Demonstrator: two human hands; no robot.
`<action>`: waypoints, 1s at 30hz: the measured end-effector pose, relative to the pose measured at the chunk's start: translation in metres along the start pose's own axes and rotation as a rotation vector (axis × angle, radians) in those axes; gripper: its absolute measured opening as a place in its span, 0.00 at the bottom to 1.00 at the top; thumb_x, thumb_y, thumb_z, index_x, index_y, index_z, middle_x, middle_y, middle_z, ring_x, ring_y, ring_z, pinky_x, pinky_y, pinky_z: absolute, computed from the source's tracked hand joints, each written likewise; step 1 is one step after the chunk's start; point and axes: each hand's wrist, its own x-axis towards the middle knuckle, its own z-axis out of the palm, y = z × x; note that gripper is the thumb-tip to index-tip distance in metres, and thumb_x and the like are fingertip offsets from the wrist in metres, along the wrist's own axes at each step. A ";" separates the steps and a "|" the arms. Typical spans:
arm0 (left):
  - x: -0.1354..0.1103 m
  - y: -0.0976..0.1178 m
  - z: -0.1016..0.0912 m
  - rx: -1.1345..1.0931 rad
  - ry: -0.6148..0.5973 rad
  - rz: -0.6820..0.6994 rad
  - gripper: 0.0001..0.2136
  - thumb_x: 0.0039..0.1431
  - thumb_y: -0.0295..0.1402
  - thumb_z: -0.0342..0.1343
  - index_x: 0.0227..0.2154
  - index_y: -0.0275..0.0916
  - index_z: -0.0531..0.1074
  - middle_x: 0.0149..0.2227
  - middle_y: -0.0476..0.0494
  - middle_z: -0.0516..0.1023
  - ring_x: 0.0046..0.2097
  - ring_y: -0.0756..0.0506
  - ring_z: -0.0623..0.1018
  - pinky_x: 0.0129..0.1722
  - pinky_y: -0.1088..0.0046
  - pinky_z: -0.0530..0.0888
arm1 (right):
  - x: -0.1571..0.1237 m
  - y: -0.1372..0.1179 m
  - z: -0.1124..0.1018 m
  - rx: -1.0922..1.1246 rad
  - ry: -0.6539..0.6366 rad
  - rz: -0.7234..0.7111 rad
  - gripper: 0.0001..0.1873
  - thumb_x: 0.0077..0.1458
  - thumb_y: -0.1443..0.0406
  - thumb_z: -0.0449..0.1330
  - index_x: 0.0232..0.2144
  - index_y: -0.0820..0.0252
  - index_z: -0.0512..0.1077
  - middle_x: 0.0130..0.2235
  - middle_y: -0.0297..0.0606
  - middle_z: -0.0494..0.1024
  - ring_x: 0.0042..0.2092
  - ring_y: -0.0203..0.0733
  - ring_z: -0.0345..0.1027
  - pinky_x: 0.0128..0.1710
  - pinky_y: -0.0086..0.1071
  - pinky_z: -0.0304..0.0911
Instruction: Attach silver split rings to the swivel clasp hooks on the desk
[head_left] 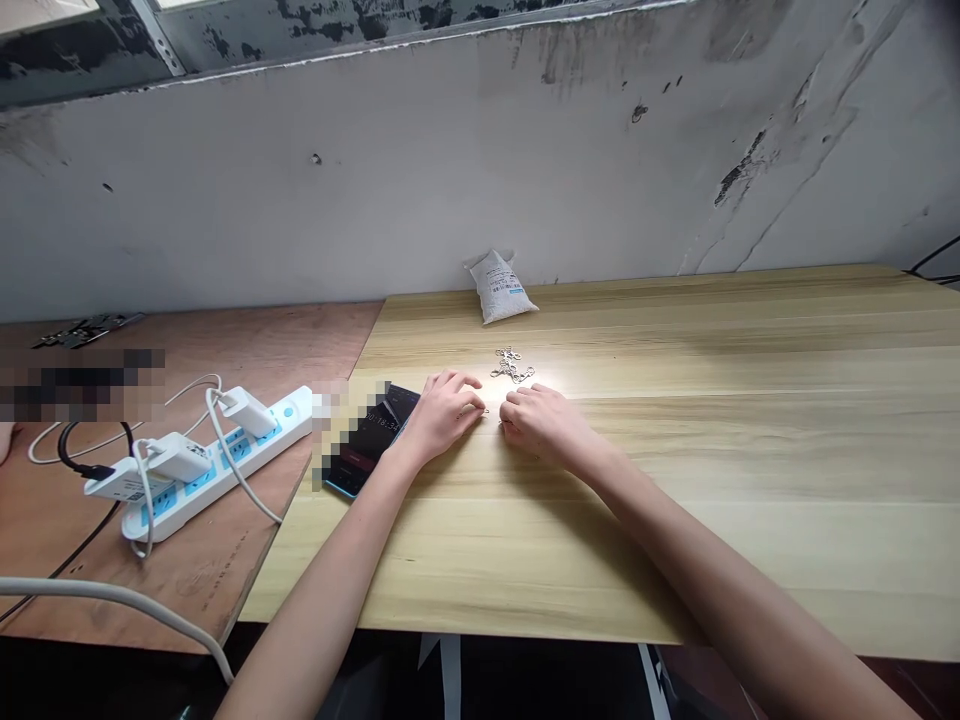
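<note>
Left hand (444,408) and right hand (541,420) rest on the counter (750,420), likely for steadiness, fingertips nearly meeting over a tiny ring (484,410) near the pile (512,365); whether either grip pinches it, I cannot tell.

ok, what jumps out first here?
The left hand and right hand rest with fingertips close together on the light table. Just beyond them lies a small pile of metal bits in a bright spot, with a white bag at the wall behind. A phone lies beside the left hand, and a power strip with chargers sits further left.
</note>
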 end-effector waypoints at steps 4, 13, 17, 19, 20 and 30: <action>0.000 0.001 0.001 -0.006 -0.012 0.017 0.03 0.61 0.32 0.59 0.32 0.43 0.77 0.50 0.45 0.76 0.53 0.41 0.70 0.53 0.58 0.65 | -0.002 0.004 0.001 0.223 0.076 0.076 0.10 0.65 0.68 0.50 0.38 0.60 0.72 0.34 0.39 0.79 0.32 0.38 0.68 0.35 0.31 0.54; -0.002 0.002 0.001 -0.029 -0.012 0.028 0.03 0.60 0.33 0.60 0.31 0.42 0.77 0.50 0.46 0.75 0.54 0.41 0.69 0.54 0.57 0.64 | -0.003 0.019 0.015 0.553 0.261 0.090 0.11 0.64 0.67 0.53 0.37 0.59 0.76 0.35 0.39 0.80 0.33 0.37 0.71 0.36 0.29 0.61; -0.002 0.003 0.000 -0.037 -0.028 0.027 0.03 0.61 0.32 0.59 0.32 0.42 0.77 0.50 0.45 0.75 0.55 0.41 0.69 0.55 0.56 0.64 | -0.004 0.020 0.015 0.538 0.286 0.094 0.09 0.62 0.65 0.56 0.35 0.58 0.77 0.34 0.38 0.81 0.35 0.38 0.72 0.37 0.31 0.62; -0.002 0.004 0.000 -0.039 -0.037 0.024 0.04 0.61 0.32 0.58 0.33 0.42 0.77 0.50 0.44 0.75 0.55 0.40 0.69 0.55 0.56 0.64 | -0.004 0.021 0.015 0.479 0.307 0.070 0.09 0.62 0.65 0.56 0.35 0.58 0.78 0.35 0.39 0.81 0.36 0.40 0.72 0.39 0.33 0.62; -0.002 0.004 0.000 -0.040 -0.042 0.024 0.04 0.62 0.33 0.58 0.33 0.42 0.77 0.50 0.44 0.75 0.55 0.40 0.69 0.55 0.55 0.64 | -0.005 0.021 0.016 0.446 0.319 0.049 0.10 0.63 0.65 0.56 0.36 0.57 0.78 0.37 0.40 0.81 0.38 0.41 0.72 0.40 0.34 0.62; -0.001 0.005 0.002 -0.038 -0.064 0.033 0.06 0.64 0.32 0.55 0.33 0.42 0.76 0.52 0.45 0.74 0.56 0.42 0.69 0.56 0.56 0.63 | -0.005 0.016 0.012 0.237 0.344 -0.010 0.12 0.65 0.62 0.53 0.37 0.54 0.77 0.47 0.41 0.77 0.47 0.45 0.66 0.51 0.40 0.56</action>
